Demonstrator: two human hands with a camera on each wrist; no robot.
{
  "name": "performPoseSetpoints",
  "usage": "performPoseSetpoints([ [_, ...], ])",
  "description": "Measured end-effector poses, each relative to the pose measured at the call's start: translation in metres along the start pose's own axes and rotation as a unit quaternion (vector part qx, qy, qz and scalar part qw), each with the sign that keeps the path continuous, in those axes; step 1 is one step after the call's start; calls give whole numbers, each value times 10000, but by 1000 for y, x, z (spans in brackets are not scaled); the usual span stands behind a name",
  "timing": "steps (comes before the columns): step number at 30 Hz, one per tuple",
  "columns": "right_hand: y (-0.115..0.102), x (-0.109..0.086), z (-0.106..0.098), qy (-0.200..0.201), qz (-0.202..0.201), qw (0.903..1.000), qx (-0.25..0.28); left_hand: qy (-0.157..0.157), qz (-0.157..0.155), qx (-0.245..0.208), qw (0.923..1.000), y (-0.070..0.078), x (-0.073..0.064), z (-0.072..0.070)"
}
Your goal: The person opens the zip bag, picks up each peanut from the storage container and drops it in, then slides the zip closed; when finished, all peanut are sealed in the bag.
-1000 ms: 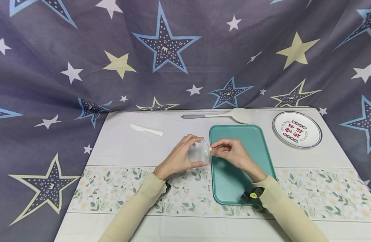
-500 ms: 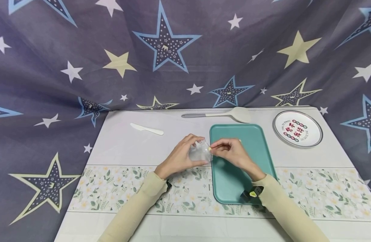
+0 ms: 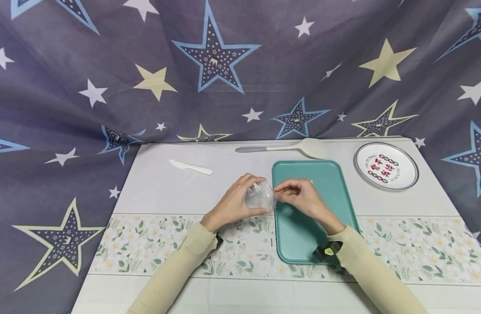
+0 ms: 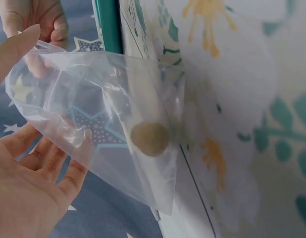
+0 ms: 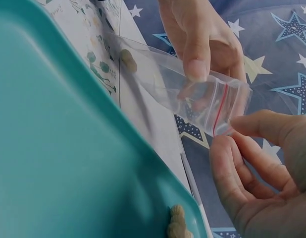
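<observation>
My left hand (image 3: 235, 200) holds a clear zip bag (image 3: 261, 196), thumb on one side and fingers on the other. A red strip crosses the bag near its mouth in the right wrist view. At the bag's bottom lies a peanut (image 5: 128, 60), seen as a round brown shape through the plastic in the left wrist view. My right hand (image 3: 299, 197) is at the mouth, its thumb and forefinger pinching the bag's edge. Beneath that hand lies a green tray (image 3: 299, 244), with peanuts in their shells (image 5: 177, 223) near one edge; my hand mostly hides them in the head view.
A white plastic knife (image 3: 191, 167) lies at the left of the table. Behind the tray lies a white spatula (image 3: 312, 149) with a grey handle end. A round plate (image 3: 399, 168) with red lettering stands at the right. Star-printed cloth (image 3: 272, 65) hangs at the back.
The small pale-yellow thing seen between my right fingertips at the bag's mouth is no longer visible there. Both hands have stayed in nearly the same place.
</observation>
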State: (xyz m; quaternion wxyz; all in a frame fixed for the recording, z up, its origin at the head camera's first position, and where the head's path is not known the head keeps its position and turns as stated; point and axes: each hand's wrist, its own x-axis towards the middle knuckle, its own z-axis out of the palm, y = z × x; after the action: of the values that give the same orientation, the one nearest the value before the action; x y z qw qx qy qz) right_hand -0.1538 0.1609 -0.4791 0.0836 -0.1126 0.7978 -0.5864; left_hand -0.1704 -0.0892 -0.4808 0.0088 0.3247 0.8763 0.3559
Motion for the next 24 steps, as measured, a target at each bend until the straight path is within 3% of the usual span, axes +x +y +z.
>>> performPoseSetpoints([
  [11,8,-2,-27,335,72,9993,145,34,44,148,9999,0,-1,-1],
  [24,10,-9,-82,834,461,9929,-715,-65,-199,265,9994,0,-4,-3],
])
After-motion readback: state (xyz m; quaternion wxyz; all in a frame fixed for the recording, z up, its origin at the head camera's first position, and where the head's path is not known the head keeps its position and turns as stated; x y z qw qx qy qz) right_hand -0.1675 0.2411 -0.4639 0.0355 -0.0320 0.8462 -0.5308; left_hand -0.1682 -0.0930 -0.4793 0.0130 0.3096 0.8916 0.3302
